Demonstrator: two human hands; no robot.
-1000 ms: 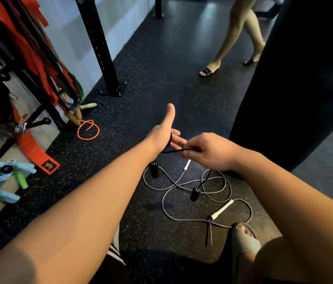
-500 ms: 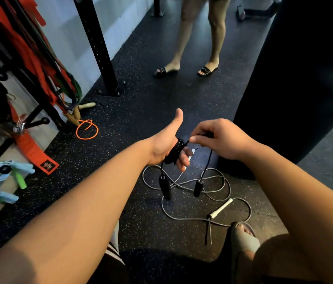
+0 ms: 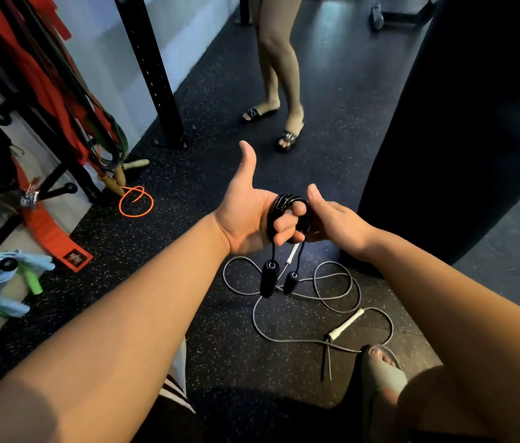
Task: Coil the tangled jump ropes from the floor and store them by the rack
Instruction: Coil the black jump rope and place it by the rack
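left hand (image 3: 246, 215): thumb up, fingers curled, black jump rope (image 3: 284, 201) wound round them in a tight coil.
right hand (image 3: 335, 219): we see it grasping the coil's right side, thumb up; its fingers are mostly hidden behind the coil.
black handles (image 3: 267, 279): both dangle below our left hand, side by side.
grey rope (image 3: 341, 292): tangled loops on the floor (image 3: 220, 330) under our hands, one white handle (image 3: 346, 324) at near right.
orange rope (image 3: 135, 201): on the floor at left, just beside the rack (image 3: 60, 153).
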